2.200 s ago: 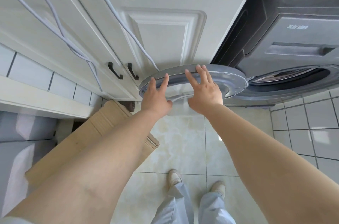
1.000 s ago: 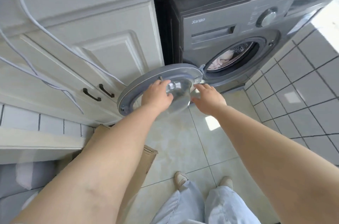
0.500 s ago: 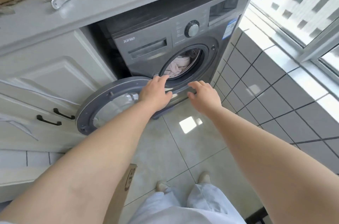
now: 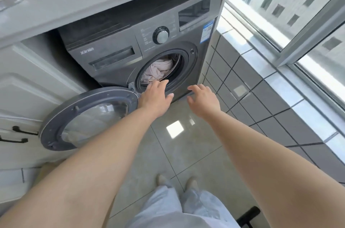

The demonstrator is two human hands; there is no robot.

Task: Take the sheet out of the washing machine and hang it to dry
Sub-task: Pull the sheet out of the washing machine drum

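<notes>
Laundry nook, sheet [image 4: 158, 71] in drum (unheld), hands just outside

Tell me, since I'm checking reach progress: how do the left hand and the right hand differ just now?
The left hand has its fingertips at the lower rim of the drum opening, near the sheet; the right hand hovers right of the opening, over the floor. Both are open, fingers spread, holding nothing.

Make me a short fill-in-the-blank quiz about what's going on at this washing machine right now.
1. The washing machine's round door is swung ____.
2. The pale sheet lies inside the ____.
3. The left hand reaches toward the drum opening, while the right hand holds ____.
4. The control dial sits ____ the drum opening.

Missing words: open; drum; nothing; above
</notes>
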